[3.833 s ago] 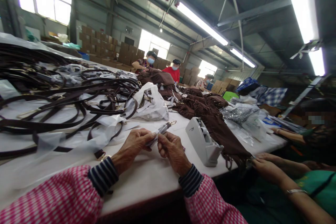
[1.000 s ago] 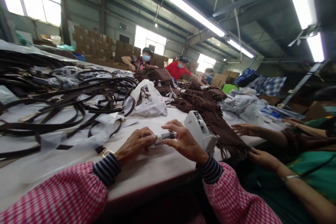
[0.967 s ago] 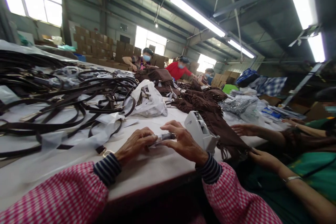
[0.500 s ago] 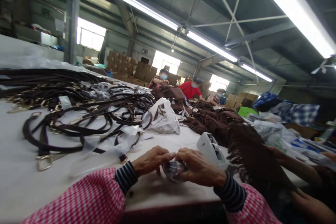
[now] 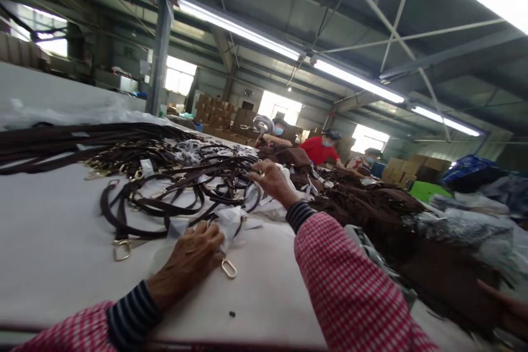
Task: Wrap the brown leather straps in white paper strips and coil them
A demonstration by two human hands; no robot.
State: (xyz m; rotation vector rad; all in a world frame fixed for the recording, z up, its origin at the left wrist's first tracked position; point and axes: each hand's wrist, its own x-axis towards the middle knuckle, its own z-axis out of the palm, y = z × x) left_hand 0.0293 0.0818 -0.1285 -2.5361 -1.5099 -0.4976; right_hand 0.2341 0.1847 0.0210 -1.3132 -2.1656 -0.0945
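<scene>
My left hand (image 5: 192,253) is low over the white table with its fingers curled on the end of a dark brown strap (image 5: 136,231), partly wrapped in white film (image 5: 229,220). A gold oval ring (image 5: 229,268) pokes out beside its fingertips. My right hand (image 5: 272,179) reaches forward over the pile, fingers apart, holding nothing. Beyond it, a rolled strap in clear wrap (image 5: 263,123) appears in the air above the heap, with a metal clip at its left. Loops of brown strap with gold buckles (image 5: 122,250) lie left of my hands.
Long straps (image 5: 61,143) lie at the far left. Brown fabric pieces (image 5: 371,198) are heaped to the right, with clear plastic bags (image 5: 466,225) beside them. A small black bit (image 5: 232,313) lies near the table edge. Co-workers (image 5: 324,148) stand opposite; another person's hand (image 5: 501,297) is at right.
The wrapped bundle has left my hands. My right hand has swung forward and opened; my left has moved onto a strap end. The view has turned left.
</scene>
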